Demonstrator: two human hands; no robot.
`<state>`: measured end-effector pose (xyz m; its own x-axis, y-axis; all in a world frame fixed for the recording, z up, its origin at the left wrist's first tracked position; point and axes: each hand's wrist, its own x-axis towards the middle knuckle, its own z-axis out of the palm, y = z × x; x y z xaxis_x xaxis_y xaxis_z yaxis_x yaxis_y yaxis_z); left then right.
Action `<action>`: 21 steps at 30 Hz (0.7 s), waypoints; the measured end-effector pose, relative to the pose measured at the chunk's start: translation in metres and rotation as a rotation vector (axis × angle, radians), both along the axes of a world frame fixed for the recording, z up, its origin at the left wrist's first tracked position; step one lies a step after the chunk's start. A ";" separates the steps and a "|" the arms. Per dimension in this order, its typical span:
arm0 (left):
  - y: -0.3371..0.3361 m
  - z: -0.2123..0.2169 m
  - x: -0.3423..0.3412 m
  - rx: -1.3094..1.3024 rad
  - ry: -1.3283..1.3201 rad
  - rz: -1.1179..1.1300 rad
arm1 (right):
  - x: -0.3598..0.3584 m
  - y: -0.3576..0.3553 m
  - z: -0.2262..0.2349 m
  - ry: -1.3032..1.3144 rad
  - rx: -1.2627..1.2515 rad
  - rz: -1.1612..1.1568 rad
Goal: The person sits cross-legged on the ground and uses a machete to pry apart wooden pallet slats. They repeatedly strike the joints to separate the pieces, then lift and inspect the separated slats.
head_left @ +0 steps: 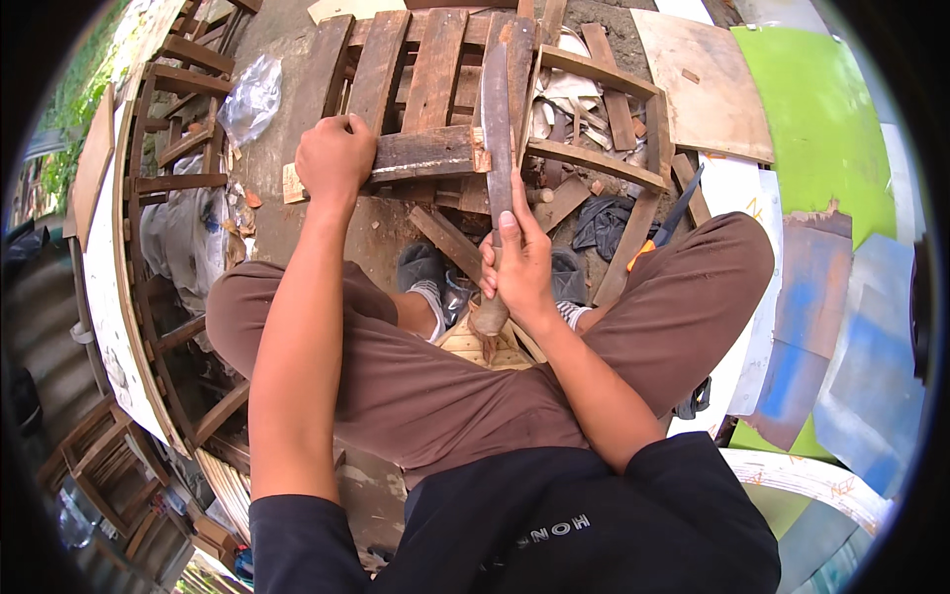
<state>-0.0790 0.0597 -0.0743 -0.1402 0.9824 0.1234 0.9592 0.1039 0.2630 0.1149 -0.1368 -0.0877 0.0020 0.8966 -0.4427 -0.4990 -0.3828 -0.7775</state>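
Note:
My left hand [338, 158] is closed over a dark wooden piece [426, 155], pressing it down across a slatted wooden stand. Pale, freshly cut wood shows at the right end of that piece. In my right hand [520, 252] is a machete [500, 129], gripped by its wooden handle, with my thumb lying along it. The long, worn blade points away from me, upright in the picture, right beside the cut end. Whether the blade touches the wood I cannot tell. The handle's rounded butt hangs between my knees.
Under the work stands the slatted wooden stand [432, 69], with a wooden frame [594, 148] at its right. An orange-handled tool [643, 252] lies by my right knee. Clear plastic [252, 99] sits left. Boards, including a green sheet [811, 109], line the right side.

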 end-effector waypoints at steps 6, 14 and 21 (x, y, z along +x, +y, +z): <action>0.006 -0.003 -0.006 0.032 0.001 -0.014 | 0.001 0.002 -0.008 -0.225 0.087 -0.173; 0.008 -0.006 -0.003 0.104 0.026 -0.011 | -0.006 -0.001 -0.007 -0.200 0.169 -0.364; 0.008 -0.005 -0.005 0.089 0.017 -0.018 | -0.006 -0.003 -0.006 -0.182 0.143 -0.426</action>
